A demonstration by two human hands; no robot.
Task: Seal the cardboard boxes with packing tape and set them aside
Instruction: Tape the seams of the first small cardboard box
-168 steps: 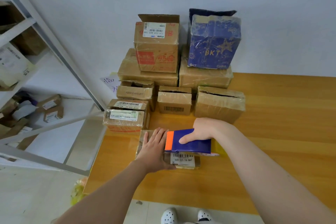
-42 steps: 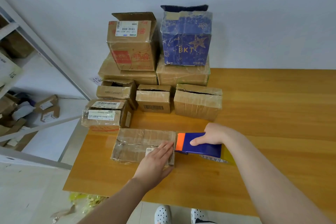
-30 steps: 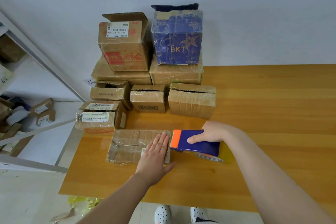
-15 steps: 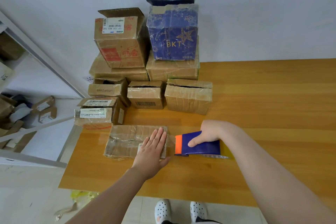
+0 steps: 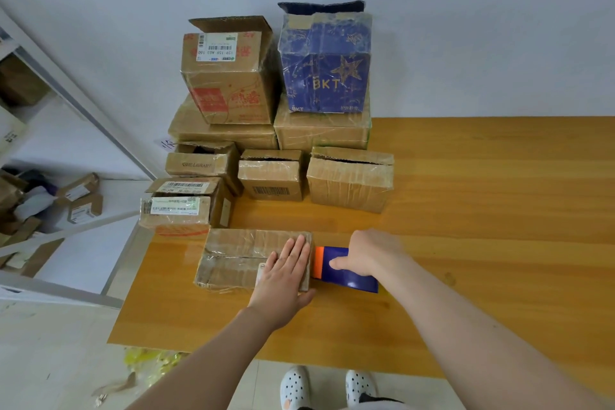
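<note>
The flat box (image 5: 239, 256) lies near the table's (image 5: 482, 210) left front edge, before the stack (image 5: 324, 130); the left hand (image 5: 286, 273) presses flat on its right end, fingers straight; the dispenser (image 5: 346, 271), gripped by the right hand (image 5: 374, 253), stood clear of the box half a second ago and now butts that end; likely the strip is being folded down and cut, the seal nearly done.

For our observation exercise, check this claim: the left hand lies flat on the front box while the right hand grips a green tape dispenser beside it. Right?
Not quite: the head view shows the tape dispenser is blue with an orange end, not green. The left hand lies flat on the front box; the right hand grips the dispenser.
</note>
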